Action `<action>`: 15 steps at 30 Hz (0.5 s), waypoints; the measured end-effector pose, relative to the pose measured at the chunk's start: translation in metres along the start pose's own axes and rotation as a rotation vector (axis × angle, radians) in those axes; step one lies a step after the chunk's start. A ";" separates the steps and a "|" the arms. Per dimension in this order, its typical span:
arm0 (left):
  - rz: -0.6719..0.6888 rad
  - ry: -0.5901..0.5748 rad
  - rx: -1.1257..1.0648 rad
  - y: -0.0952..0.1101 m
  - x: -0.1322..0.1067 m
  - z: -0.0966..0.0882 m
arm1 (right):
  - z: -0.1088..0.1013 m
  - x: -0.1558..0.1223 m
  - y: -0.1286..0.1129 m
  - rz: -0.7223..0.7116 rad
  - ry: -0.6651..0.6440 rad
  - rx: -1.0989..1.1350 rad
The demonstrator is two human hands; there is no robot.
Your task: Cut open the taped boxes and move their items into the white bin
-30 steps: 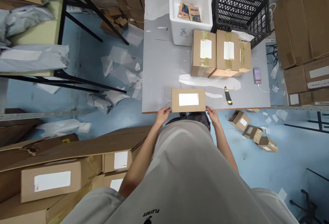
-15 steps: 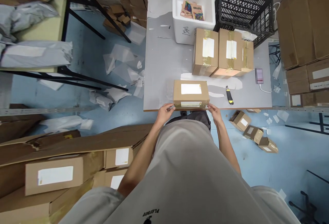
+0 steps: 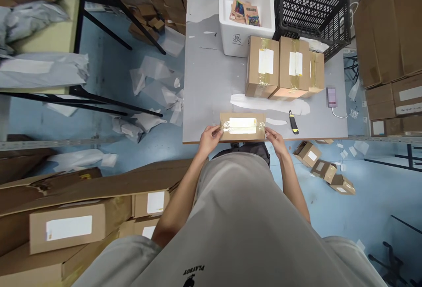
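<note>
A small cardboard box lies at the table's front edge, its face with a white label and shiny tape turned up. My left hand grips the box's left end, thumb and fingers closed at its corner. At the opposite end, my right hand pinches the right side. A black and yellow utility knife rests on the table to the right of the box, apart from my right hand. Behind the box lies a white paper strip.
Three taped cartons stand at the back of the grey table. Near them are a white bin with small packets inside and a black crate. A phone lies right. Large cartons fill the lower left.
The box has tipped toward me between my hands, so its taped, labelled front face now points up. Both hands stay at its ends.
</note>
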State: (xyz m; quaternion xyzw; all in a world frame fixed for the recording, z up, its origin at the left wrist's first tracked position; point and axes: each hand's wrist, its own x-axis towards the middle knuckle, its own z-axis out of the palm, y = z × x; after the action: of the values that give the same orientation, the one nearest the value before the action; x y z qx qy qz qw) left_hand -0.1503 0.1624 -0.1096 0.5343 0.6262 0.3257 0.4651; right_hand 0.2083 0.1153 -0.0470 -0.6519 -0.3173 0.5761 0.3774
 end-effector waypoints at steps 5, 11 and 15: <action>-0.088 0.017 0.016 -0.029 0.006 0.002 | -0.007 0.000 0.023 0.033 0.026 0.028; -0.214 -0.035 0.092 -0.058 -0.001 0.014 | 0.001 0.015 0.049 0.233 0.121 0.055; -0.210 -0.068 0.069 -0.062 -0.010 0.024 | 0.011 0.019 0.057 0.269 0.114 0.069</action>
State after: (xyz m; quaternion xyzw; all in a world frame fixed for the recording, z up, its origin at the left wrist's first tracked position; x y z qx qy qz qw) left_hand -0.1506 0.1373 -0.1716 0.4923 0.6735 0.2349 0.4988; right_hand 0.1987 0.1034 -0.1056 -0.7067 -0.1852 0.5943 0.3364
